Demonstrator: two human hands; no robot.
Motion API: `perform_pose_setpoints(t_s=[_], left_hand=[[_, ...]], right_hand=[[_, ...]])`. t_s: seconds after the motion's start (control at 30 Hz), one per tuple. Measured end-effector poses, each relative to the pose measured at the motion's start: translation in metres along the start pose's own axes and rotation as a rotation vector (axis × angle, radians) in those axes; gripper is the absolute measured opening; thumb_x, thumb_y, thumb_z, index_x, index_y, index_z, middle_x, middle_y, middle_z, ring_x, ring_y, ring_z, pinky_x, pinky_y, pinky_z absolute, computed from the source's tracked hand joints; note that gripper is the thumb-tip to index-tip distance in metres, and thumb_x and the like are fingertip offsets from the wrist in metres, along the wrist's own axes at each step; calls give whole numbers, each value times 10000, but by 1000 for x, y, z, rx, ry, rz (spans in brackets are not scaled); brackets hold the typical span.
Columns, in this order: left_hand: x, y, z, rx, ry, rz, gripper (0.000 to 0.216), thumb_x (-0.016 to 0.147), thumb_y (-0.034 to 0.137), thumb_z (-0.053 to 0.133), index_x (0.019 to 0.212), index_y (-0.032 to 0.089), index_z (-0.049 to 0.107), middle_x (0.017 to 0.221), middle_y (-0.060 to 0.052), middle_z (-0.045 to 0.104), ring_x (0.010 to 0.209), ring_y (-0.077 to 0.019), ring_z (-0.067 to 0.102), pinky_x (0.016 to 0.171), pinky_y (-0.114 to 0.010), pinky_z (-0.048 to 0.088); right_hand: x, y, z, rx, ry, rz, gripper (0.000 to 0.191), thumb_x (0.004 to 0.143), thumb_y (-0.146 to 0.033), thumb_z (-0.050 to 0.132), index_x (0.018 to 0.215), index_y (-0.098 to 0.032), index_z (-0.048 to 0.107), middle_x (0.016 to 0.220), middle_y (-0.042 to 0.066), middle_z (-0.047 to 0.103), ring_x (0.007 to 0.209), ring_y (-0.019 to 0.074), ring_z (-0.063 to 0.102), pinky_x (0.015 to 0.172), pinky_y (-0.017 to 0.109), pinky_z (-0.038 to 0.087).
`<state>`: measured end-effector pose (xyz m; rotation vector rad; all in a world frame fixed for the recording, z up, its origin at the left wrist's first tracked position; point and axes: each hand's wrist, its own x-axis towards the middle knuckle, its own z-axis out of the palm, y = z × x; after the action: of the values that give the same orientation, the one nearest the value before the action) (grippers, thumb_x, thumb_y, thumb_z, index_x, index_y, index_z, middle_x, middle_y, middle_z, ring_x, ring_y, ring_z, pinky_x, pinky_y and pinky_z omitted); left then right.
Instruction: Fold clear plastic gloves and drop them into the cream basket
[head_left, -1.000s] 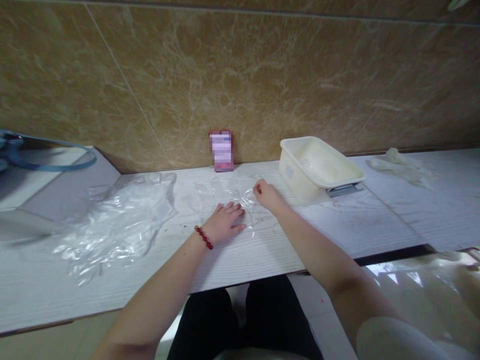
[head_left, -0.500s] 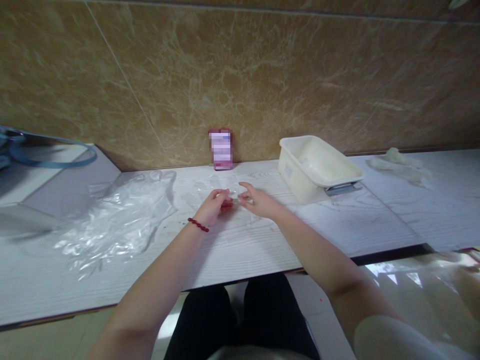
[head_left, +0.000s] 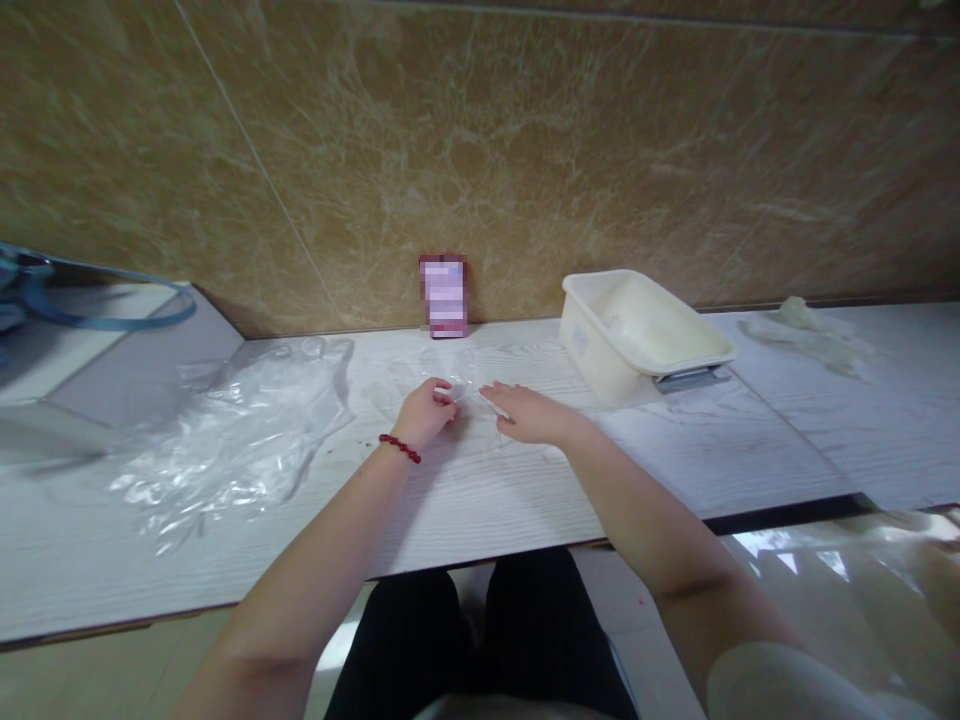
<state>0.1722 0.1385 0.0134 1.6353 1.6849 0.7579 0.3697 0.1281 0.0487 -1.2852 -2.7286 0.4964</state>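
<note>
A thin clear plastic bag (head_left: 459,368) lies on the white wood-grain counter between my hands, its outline hard to make out. My left hand (head_left: 426,413), with a dark red bead bracelet on the wrist, has its fingers curled at the bag's near side and appears to grip the film. Across a small gap, my right hand (head_left: 525,412) lies palm down with fingers stretched out over the plastic. To the left is a heap of clear crinkled plastic bags (head_left: 240,440).
A phone (head_left: 445,297) with a blurred screen leans against the brown marbled wall. A cream plastic bin (head_left: 600,345) stands at the right, with crumpled translucent plastic (head_left: 810,335) beyond it. At far left, a blue strap (head_left: 112,322) hangs over a white box (head_left: 142,360).
My right hand has gone from a loosely bent pose to flat, stretched fingers, shifting slightly right. My left hand has drawn slightly left, widening the gap between the hands.
</note>
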Motion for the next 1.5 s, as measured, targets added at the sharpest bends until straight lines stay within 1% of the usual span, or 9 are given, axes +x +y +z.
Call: perform_pose_setpoints(t_s=[0.17,0.4,0.53,0.67,0.77,1.17,1.3,1.4,1.5], left_hand=[[-3,5,-2,127,39,95,233,675,210,557,904,173,535,770,-25,623,682,-127,590,620,-231,459],[-1,3,-6,277,39,131,254,687,199,548,938,161,554,837,-43,623,717,-136,588,701,-256,470],[-3,5,-12,496,85,264,284,738,236,496,996,157,582,978,-96,608,870,-198,575,824,-322,433],[-9,10,-12,622,-72,505,337,828,323,379,1101,250,562,1262,-53,473,1191,-246,370,983,-433,271],[-13,12,-5,649,-211,563,369,839,381,363,1188,352,477,1370,-2,339,1284,-282,191,998,-542,135],[-9,2,-6,707,-135,383,456,803,506,372,1228,353,434,1411,-48,249,1293,-352,85,972,-589,92],[1,-4,-34,683,17,292,478,851,325,320,1315,209,323,1269,-134,449,1177,-253,400,950,-412,314],[6,-16,-69,672,269,-48,446,816,169,316,1247,106,412,1051,-154,596,984,-218,559,840,-319,414],[6,-29,-94,681,228,-215,384,769,133,364,1105,107,548,1021,-130,623,976,-220,565,827,-290,423]], right_hand=[[-5,-8,4,-77,-140,25,527,809,-285,370,1319,-159,321,1393,85,254,1295,258,166,1023,515,151],[-7,-10,9,-82,-143,48,501,818,-350,373,1297,-204,366,1396,61,254,1296,273,155,1016,541,126],[-8,-13,8,-75,-164,61,528,815,-367,374,1313,-192,342,1404,67,229,1300,283,131,1010,553,126],[-7,-15,8,-87,-202,89,559,813,-380,378,1332,-184,307,1414,67,197,1303,290,102,1015,550,108],[-7,-14,9,-90,-204,85,578,803,-402,392,1328,-173,316,1413,81,204,1301,303,100,1011,553,115],[-17,-19,0,-139,-204,132,498,824,-410,366,1261,-179,428,1389,78,276,1283,344,146,983,595,138],[-20,-20,-2,-155,-193,128,489,827,-414,367,1248,-176,443,1373,89,311,1275,332,189,988,559,180],[-18,-21,-1,-144,-142,110,496,835,-424,356,1267,-187,416,1366,94,324,1268,304,229,996,518,208],[-10,-21,3,-134,-11,68,481,845,-409,352,1280,-207,392,1361,90,335,1251,268,282,1003,482,222]])
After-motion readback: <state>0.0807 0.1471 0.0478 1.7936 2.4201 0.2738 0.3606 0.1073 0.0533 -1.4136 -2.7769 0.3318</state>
